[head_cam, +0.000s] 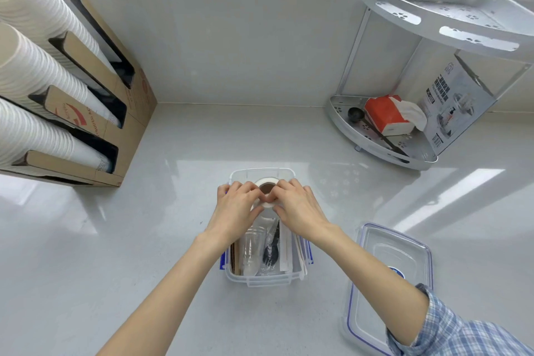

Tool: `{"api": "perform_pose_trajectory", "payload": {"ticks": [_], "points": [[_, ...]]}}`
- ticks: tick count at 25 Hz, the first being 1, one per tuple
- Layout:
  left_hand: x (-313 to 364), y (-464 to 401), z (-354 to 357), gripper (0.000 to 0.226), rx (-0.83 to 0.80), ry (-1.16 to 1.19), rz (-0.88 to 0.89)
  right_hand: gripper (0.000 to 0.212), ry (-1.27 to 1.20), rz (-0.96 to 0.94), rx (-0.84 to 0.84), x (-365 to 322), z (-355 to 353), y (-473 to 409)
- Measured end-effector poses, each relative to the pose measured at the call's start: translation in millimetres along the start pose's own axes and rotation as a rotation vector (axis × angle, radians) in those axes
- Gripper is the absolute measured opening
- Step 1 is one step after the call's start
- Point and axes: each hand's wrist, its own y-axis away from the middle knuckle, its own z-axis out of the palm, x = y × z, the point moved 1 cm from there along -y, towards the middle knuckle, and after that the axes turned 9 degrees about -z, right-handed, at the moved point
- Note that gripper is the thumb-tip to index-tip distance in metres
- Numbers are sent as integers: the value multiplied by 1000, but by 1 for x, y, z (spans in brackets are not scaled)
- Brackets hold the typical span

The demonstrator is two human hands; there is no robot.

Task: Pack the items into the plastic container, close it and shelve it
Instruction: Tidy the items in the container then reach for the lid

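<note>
Lid, clear plastic with blue seal point(387, 277), lay off, right of right wrist | clear plastic container point(261, 279) under both wrists already held wrapped cutlery, sleeves | left hand point(235, 208) and right hand point(297, 208) pinched white tape roll point(266, 188) at container's far end | closing, shelving on white corner rack point(375, 147) remained.

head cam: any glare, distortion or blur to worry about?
Head view: window glare streaks the countertop at right and left; wide-angle bending curves the corner rack and cup stacks; both hands on the tape roll stay sharp, with soft shadows.
</note>
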Motion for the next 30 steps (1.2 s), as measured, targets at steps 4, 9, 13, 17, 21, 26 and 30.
{"api": "perform_pose_trajectory", "payload": {"ticks": [4,9,13,17,21,26,30], "points": [[-13,-5,-9,26,37,-37,-19,27,-50,-29,33,-9,2,-11],[-27,-3,-6,24,42,-37,-34,28,-87,-37,13,-14,16,-19],[-24,-4,-1,25,9,-93,-34,28,-73,-22,-11,-11,23,-19],[-22,-4,-4,28,-1,-69,-62,32,-132,-9,-50,-9,15,-20],[-14,6,-7,27,44,9,-48,29,-132,13,22,-1,-1,-11],[-12,28,-1,33,-67,14,1,34,144,-135,-229,-2,3,-2],[-14,35,-1,30,-66,-5,12,37,326,-219,-376,-6,23,2]]}}
